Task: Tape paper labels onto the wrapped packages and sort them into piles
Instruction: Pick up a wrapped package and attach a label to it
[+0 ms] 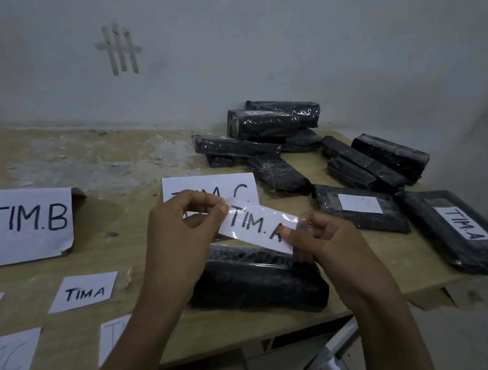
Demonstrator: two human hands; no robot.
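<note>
— White paper label reading "TIM.A" (258,229), glossy under clear tape: where is it?

— Held just over a long black film-wrapped package (257,283) that lies at the near edge of the worn wooden desk (114,173). Whether the two touch cannot be told.

— And the hands?

— The left hand (180,226) pinches the label's left end. The right hand (332,245) pinches the right end, thumb on the lettering. The fingers of both are curled.

— The other parcels?

— A heap of black wrapped packages (271,128) sits at the back by the wall. Two flat labelled packages (467,248) lie at the far right.

— Other paper?

— Large white sheets marked "TIM.B" (25,221) and "TIM C" (207,184) lie on the desk, with smaller paper slips (84,292) near the front left.
</note>
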